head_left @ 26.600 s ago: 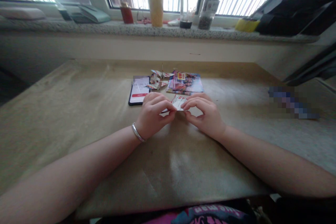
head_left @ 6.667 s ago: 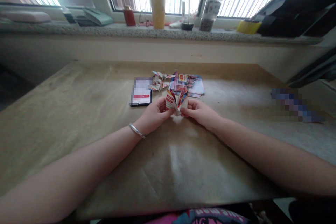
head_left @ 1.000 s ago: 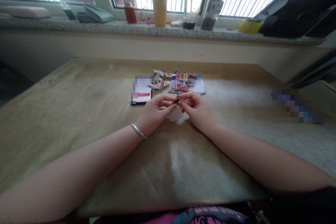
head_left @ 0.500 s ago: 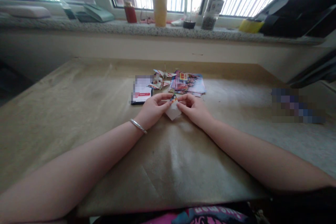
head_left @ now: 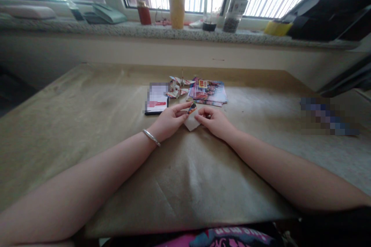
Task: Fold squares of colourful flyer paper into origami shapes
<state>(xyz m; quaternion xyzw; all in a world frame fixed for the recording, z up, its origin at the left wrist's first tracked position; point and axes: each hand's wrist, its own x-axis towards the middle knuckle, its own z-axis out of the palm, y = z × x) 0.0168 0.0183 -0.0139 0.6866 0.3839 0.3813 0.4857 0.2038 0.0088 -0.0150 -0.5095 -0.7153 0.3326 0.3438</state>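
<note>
Between my two hands is a small folded paper (head_left: pixel 191 123), mostly white with a colourful printed flap at its top. My left hand (head_left: pixel 171 119) pinches its left edge, thumb in front and index finger reaching to the top tip. On the right side, my right hand (head_left: pixel 213 120) grips the paper between thumb and curled fingers. Just beyond the hands lie folded paper cranes (head_left: pixel 177 92) with printed wings. A stack of colourful printed sheets (head_left: pixel 207 92) is to their right, and a phone (head_left: pixel 157 102) with a lit screen lies to their left.
The table (head_left: pixel 185 185) has a glossy tan cover. A blurred-out dark strip-like item (head_left: pixel 329 117) lies at the far right. Behind, the stone windowsill (head_left: pixel 116 31) carries a red jar (head_left: pixel 144 13), a tall yellowish cylinder (head_left: pixel 176 0), a clear container (head_left: pixel 235 13) and a yellow item (head_left: pixel 277 28).
The printed flap on the folded paper has tilted to the right, and my left fingers have shifted slightly up along it. My right hand has barely moved.
</note>
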